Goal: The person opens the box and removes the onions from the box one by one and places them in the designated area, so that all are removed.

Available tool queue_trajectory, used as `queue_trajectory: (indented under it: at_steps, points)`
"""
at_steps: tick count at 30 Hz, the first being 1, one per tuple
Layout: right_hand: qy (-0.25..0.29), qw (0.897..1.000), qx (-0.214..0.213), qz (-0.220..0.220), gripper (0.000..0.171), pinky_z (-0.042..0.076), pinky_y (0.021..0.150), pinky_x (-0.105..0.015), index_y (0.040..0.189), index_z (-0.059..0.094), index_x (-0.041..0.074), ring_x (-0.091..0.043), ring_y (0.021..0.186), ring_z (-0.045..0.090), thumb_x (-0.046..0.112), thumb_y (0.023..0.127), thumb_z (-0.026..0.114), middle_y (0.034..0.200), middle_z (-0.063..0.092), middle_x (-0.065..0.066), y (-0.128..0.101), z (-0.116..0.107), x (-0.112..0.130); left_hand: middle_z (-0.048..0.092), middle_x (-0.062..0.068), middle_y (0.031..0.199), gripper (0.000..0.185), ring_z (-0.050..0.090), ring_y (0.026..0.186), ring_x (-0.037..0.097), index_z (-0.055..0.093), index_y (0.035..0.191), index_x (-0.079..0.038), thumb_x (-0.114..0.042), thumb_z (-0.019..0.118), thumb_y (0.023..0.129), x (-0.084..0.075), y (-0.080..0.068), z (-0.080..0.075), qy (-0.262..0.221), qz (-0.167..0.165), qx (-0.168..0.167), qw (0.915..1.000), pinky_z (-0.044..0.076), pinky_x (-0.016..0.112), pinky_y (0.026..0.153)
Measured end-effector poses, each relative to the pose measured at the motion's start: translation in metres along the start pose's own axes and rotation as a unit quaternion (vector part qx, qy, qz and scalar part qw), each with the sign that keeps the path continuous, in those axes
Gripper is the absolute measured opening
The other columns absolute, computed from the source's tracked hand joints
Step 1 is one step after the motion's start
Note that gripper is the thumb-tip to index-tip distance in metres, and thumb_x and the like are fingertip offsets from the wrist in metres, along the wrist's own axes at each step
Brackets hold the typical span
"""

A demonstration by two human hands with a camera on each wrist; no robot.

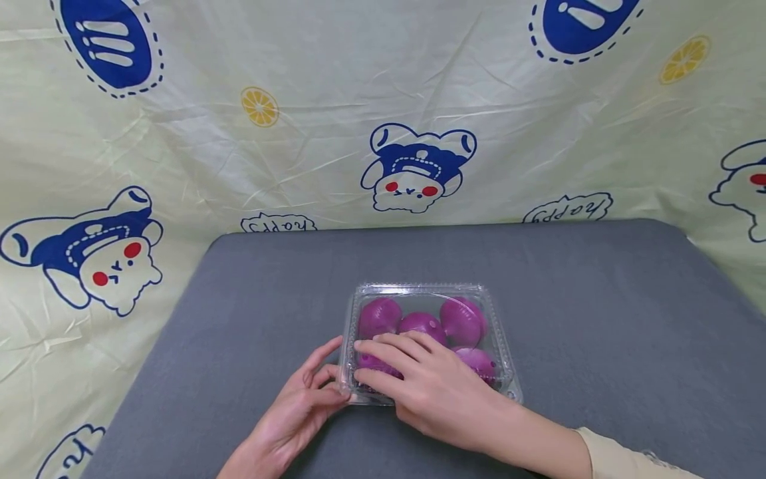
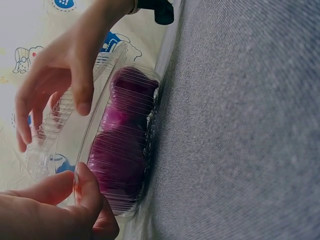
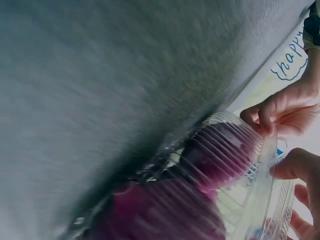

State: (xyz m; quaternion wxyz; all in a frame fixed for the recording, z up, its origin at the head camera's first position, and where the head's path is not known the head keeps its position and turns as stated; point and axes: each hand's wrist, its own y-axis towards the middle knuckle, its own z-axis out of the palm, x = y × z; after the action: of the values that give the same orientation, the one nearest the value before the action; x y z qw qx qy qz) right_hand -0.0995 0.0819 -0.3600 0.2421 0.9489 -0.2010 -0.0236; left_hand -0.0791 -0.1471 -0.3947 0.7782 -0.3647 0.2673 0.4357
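Observation:
A clear plastic clamshell box [image 1: 501,332] lies on the grey table with several round purple onions [image 1: 461,321] inside. In the left wrist view its ribbed lid [image 2: 64,107] slants up from the tray part. My left hand [image 1: 293,411] is at the box's near left corner, pinching the rim between thumb and fingertips. Over the lid reaches my right hand [image 1: 443,392], fingers spread across its left and near side and hiding some of the onions. The right thumb [image 3: 290,165] is at the lid's near edge in the right wrist view.
A grey cloth covers the table [image 1: 598,319], whose far edge runs behind the box. Behind and beside it hangs a pale printed curtain [image 1: 323,166] with cartoon figures and orange slices. A cream sleeve [image 1: 622,456] shows on the right arm.

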Motion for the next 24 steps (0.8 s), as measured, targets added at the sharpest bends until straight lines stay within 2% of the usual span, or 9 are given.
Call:
queue_trajectory:
  at_steps: [8, 11, 16, 19, 24]
  points:
    - [-0.016, 0.997, -0.049, 0.051, 0.059, 0.037, 0.098, -0.045, 0.125, 0.059, 0.016, -0.022, 0.125, 0.041, 0.013, 0.067, 0.071, 0.142, 0.042, -0.001, -0.025, -0.004, -0.005, 0.054, 0.009, 0.095, 0.081, 0.057, 0.081, 0.018, 0.025, 0.147, -0.014, 0.02, 0.053, 0.078, 0.001, -0.001, 0.001, 0.0, 0.004, 0.002, 1.0, 0.048, 0.032, 0.084]
    - [-0.026, 0.996, -0.049, 0.076, 0.06, 0.034, 0.1, -0.044, 0.126, 0.058, 0.015, -0.022, 0.125, 0.04, 0.018, 0.067, 0.072, 0.141, 0.042, -0.001, -0.034, -0.007, -0.008, 0.053, 0.009, 0.095, 0.082, 0.057, 0.081, 0.018, 0.024, 0.147, -0.013, 0.021, 0.053, 0.078, 0.0, -0.001, 0.001, -0.004, 0.004, 0.001, 1.0, 0.048, 0.032, 0.084]
    - [-0.044, 0.991, -0.039, 0.116, 0.061, 0.03, 0.101, -0.047, 0.13, 0.055, 0.015, -0.024, 0.129, 0.036, 0.029, 0.073, 0.07, 0.143, 0.04, -0.002, -0.046, -0.011, -0.012, 0.053, 0.008, 0.093, 0.082, 0.056, 0.08, 0.018, 0.025, 0.146, -0.013, 0.021, 0.053, 0.078, 0.0, -0.001, 0.0, -0.006, 0.003, -0.001, 1.0, 0.048, 0.032, 0.083]
    - [-0.06, 0.984, -0.024, 0.164, 0.067, 0.029, 0.1, -0.052, 0.132, 0.053, 0.015, -0.028, 0.133, 0.029, 0.04, 0.072, 0.07, 0.148, 0.033, -0.003, -0.052, -0.014, -0.013, 0.053, 0.007, 0.092, 0.082, 0.057, 0.08, 0.018, 0.025, 0.147, -0.013, 0.021, 0.053, 0.078, 0.0, -0.001, 0.0, -0.005, 0.004, -0.001, 1.0, 0.048, 0.032, 0.083]
    - [-0.082, 0.962, 0.011, 0.26, 0.081, 0.029, 0.098, -0.06, 0.137, 0.047, 0.019, -0.033, 0.138, 0.017, 0.056, 0.068, 0.07, 0.153, 0.022, -0.001, -0.064, -0.019, -0.013, 0.053, 0.008, 0.092, 0.082, 0.057, 0.079, 0.019, 0.026, 0.146, -0.013, 0.022, 0.053, 0.077, 0.001, 0.0, 0.001, -0.005, 0.002, -0.001, 1.0, 0.048, 0.033, 0.083]
